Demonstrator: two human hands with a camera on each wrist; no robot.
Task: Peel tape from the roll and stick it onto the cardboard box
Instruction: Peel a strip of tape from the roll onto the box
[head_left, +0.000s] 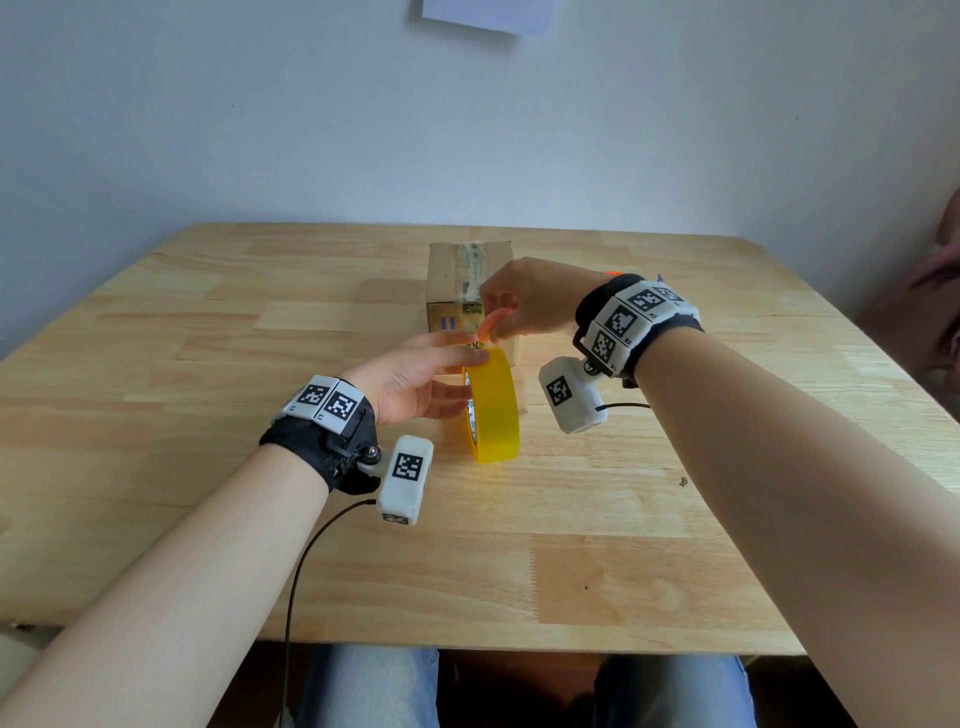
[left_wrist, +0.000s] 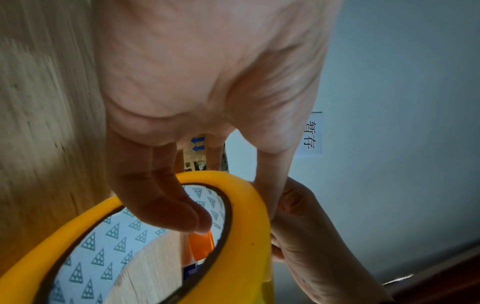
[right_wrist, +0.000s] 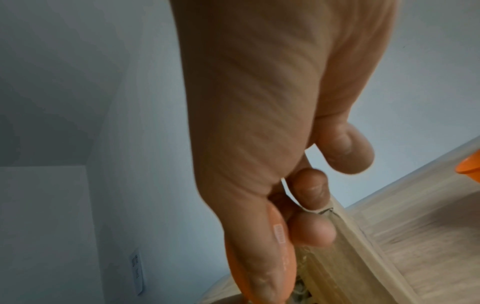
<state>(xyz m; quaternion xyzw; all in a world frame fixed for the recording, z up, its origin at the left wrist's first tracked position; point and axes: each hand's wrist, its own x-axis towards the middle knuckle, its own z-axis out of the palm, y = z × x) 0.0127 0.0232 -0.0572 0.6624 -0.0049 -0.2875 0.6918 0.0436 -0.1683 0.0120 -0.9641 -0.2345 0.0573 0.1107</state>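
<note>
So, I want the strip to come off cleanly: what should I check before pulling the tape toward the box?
1. Roll steadied: ok, left hand holds the yellow tape roll upright on the table.
2. Tape end pinched: cannot tell, right hand fingertips meet at the roll's top, the end itself is hidden.
3. Strip already peeled: cannot tell.
4. Cardboard box within reach: ok, just behind the roll.
5. Box top seam: ok, already carries clear tape.

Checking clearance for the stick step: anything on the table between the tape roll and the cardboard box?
Head view: only the hands. The left hand grips the tape roll on top; the right hand is just above, before the cardboard box.
</note>
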